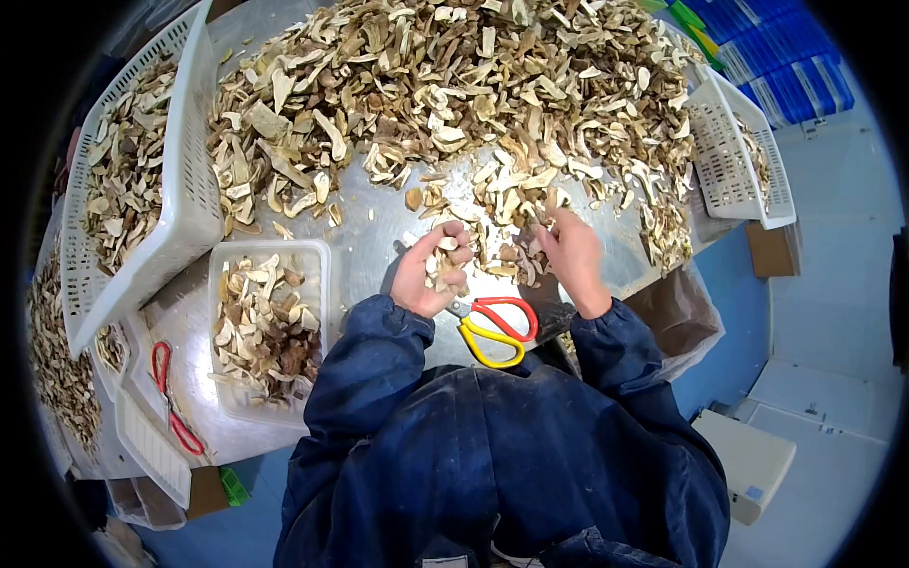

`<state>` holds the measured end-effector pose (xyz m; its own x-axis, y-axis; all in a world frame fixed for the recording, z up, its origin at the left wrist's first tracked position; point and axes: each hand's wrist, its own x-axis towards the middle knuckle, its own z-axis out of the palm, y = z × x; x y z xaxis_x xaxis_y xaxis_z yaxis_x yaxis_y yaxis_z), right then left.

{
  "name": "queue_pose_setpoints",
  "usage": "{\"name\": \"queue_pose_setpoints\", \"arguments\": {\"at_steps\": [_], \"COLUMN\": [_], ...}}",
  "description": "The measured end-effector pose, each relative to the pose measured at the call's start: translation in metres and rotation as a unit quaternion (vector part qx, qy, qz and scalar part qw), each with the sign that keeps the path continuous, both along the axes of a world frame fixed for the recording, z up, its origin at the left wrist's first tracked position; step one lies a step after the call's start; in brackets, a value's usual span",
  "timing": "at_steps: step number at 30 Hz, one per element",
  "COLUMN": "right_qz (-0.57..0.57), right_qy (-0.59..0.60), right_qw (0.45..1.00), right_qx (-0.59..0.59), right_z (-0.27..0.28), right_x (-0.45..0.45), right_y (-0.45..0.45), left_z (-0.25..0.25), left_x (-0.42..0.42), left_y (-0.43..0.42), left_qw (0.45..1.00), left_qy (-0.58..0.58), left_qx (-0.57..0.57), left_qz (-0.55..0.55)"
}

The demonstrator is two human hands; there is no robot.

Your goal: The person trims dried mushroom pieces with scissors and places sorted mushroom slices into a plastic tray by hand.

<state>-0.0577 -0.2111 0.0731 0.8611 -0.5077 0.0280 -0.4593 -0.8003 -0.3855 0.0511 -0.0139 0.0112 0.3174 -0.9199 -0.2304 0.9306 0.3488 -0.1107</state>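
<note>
My left hand [432, 270] is curled around several pale dried mushroom slices, which show between its fingers. To its right, my right hand [572, 256] has its fingertips pressed together at the edge of a small heap of slices [508, 194]; what they hold, if anything, is too small to tell. Scissors with one red and one yellow handle [497, 329] lie on the metal table just below and between my hands. A large pile of dried slices [454, 76] spreads across the table beyond them.
A clear plastic box [324, 284] of slices stands left of my left hand. Farther left are a large white basket [189, 180] of slices and red-handled scissors [169, 398]. At the right are a white basket [720, 156] and a lined bin [677, 317] below the table edge.
</note>
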Motion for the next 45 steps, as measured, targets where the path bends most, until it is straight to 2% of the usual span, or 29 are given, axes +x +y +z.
{"name": "queue_pose_setpoints", "arguments": {"at_steps": [1,6,9,12,13,15,16,18,20,23,24,27,32,35,38,41,45], "right_qz": [-0.018,0.163,0.160,0.094,0.052,-0.036,-0.001,-0.005,0.001,0.038,0.059,-0.015,-0.021,-0.012,0.003,0.015,0.009], "right_qy": [-0.009,0.038,0.025,-0.034,-0.018,0.015,-0.003,0.008,0.017,0.003,-0.010,-0.073,-0.108,-0.140,-0.152,-0.128,-0.094], "right_qw": [0.999,0.985,0.986,0.962,0.916,0.756,0.708,0.669,0.636,0.657,0.648,0.771,0.818,0.851,0.884,0.898,0.835], "right_qx": [-0.040,-0.035,-0.044,0.254,0.398,0.654,0.707,0.743,0.772,0.753,0.759,0.632,0.564,0.507,0.441,0.421,0.543], "right_z": [0.007,0.001,-0.013,-0.012,-0.011,-0.005,-0.001,0.004,0.009,-0.011,-0.012,-0.002,-0.003,-0.007,-0.006,-0.011,-0.007], "right_x": [0.001,-0.007,-0.004,-0.001,-0.001,-0.003,-0.004,-0.004,-0.001,0.000,0.003,0.006,0.008,0.008,0.010,0.009,0.008], "right_y": [0.003,0.018,0.016,0.007,0.002,-0.004,-0.001,0.006,0.015,0.024,0.027,0.046,0.052,0.057,0.059,0.055,0.049], "left_z": [0.000,0.000,-0.002,-0.001,0.001,0.008,0.010,0.015,0.024,0.021,0.019,0.018,0.027,0.026,0.027,0.025,0.026], "left_x": [0.001,0.001,0.001,0.000,-0.001,-0.004,-0.006,-0.010,-0.012,-0.013,-0.012,-0.012,-0.019,-0.022,-0.025,-0.023,-0.020], "left_y": [0.000,0.000,0.001,0.001,0.000,-0.001,-0.002,-0.003,-0.003,-0.004,-0.004,-0.003,-0.008,-0.011,-0.012,-0.010,-0.006], "left_qw": [1.000,0.999,0.999,0.998,0.993,0.976,0.962,0.926,0.901,0.881,0.873,0.842,0.759,0.729,0.739,0.714,0.743], "left_qy": [-0.005,-0.017,-0.037,-0.057,-0.104,-0.196,-0.248,-0.349,-0.398,-0.422,-0.433,-0.462,-0.556,-0.596,-0.583,-0.611,-0.584], "left_qx": [0.005,0.023,0.010,0.029,0.051,0.094,0.110,0.142,0.174,0.212,0.222,0.273,0.327,0.317,0.328,0.330,0.322], "left_qz": [0.005,0.022,0.024,0.026,0.028,0.030,0.024,0.014,-0.003,-0.003,0.005,0.052,0.093,0.114,0.086,0.093,0.057]}}
